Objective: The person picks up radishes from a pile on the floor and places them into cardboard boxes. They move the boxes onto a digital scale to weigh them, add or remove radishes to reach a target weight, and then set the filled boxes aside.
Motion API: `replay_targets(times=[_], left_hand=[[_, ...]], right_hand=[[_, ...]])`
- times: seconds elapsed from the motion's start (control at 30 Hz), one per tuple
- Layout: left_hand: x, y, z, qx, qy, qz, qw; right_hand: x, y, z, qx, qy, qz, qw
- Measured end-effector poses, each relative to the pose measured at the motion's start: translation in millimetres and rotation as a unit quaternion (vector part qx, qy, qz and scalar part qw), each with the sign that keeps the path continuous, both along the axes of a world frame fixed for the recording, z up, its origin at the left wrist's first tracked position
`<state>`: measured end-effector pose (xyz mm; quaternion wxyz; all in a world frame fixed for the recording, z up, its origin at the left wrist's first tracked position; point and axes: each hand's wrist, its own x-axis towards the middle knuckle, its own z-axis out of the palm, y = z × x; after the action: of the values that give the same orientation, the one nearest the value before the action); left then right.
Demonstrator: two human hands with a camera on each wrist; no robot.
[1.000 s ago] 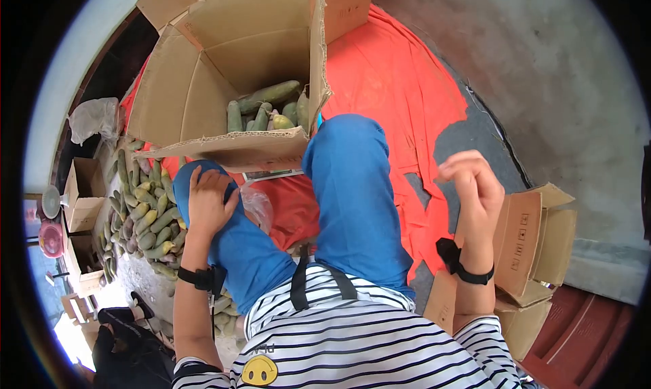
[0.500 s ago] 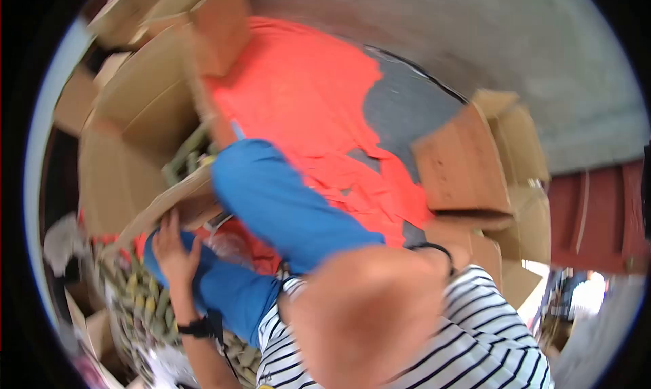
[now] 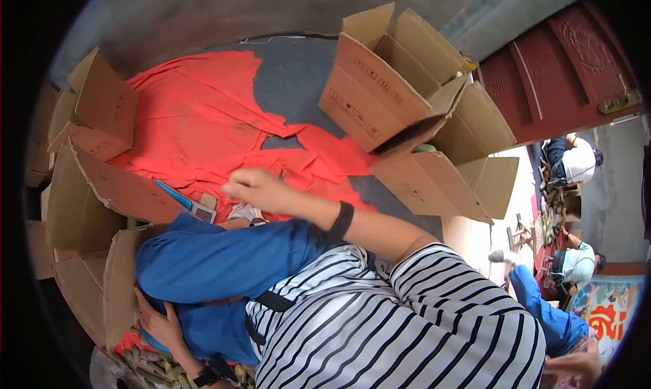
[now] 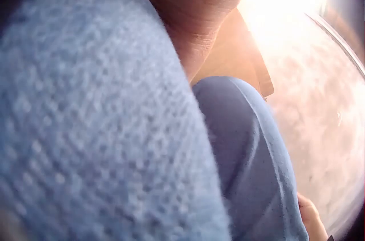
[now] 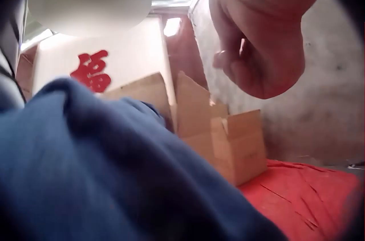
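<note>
My left hand rests on the blue trouser leg, its fingertips beside the flap of an open cardboard box. In the left wrist view, part of that hand shows above the blurred blue fabric. Raised over the other knee and the red cloth, my right hand holds nothing. Its fingers are loosely curled in the right wrist view. The inside bottom of the near box is hidden from the head view.
Two open cartons stand at right, beside a red door. Another carton is at far left. Long green and yellowish vegetables lie at bottom left. People sit beyond the doorway.
The head view has swung to the right, bringing in the door and other people. My right hand has swept across the body over the knee; the left stays on the leg.
</note>
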<state>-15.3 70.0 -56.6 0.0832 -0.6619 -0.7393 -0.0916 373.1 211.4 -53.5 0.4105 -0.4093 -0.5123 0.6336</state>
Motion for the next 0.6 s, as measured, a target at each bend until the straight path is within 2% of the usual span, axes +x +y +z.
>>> replay_targets(times=[0.07, 0.17, 0.27, 0.33, 0.43, 0.5, 0.6], left_hand=[[-2, -7, -2, -0.019, 0.020, 0.003, 1.000], [2, -11, 4, -0.044, 0.033, 0.014, 0.998], [-8, -19, -1, -0.068, 0.049, 0.023, 0.996], [-6, -23, -1, -0.045, 0.055, 0.018, 0.997], [7, -28, 9, -0.051, 0.014, 0.025, 0.998], [9, -33, 9, 0.014, 0.013, 0.003, 1.000], [15, -30, 17, 0.003, -0.002, 0.024, 1.000]], right_hand=[[20, -2, -33, 0.012, -0.012, -0.037, 0.999], [46, -2, -46, -0.026, -0.027, -0.055, 0.998], [54, 4, -38, -0.075, -0.038, -0.059, 0.995], [53, 7, -32, -0.128, -0.057, -0.052, 0.989], [46, 16, -21, -0.133, -0.064, -0.033, 0.988], [28, 26, -41, -0.008, -0.037, -0.029, 0.999], [32, 38, -44, -0.023, -0.084, 0.038, 0.996]])
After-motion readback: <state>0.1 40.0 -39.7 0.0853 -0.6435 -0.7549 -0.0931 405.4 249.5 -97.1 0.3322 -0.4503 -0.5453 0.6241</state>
